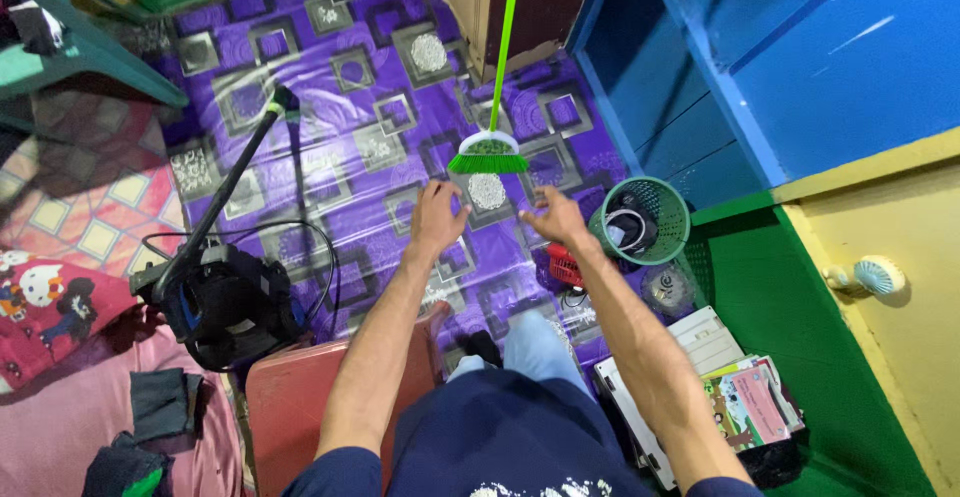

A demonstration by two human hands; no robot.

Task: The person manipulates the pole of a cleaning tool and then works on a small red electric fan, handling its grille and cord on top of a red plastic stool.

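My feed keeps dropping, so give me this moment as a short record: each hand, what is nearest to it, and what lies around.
left hand: stretched forward over the purple patterned floor mat, fingers spread, holding nothing
right hand: stretched forward, open, holding nothing
nearest thing: green broom, bristle head just beyond both hands, apart from them; handle runs up out of view
right side: green mesh basket with cables inside; stack of books
left side: black vacuum cleaner with its hose
near legs: red stool

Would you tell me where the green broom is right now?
In the head view, the green broom stands upright on the purple patterned floor, just beyond both outstretched hands, left of the green mesh basket.
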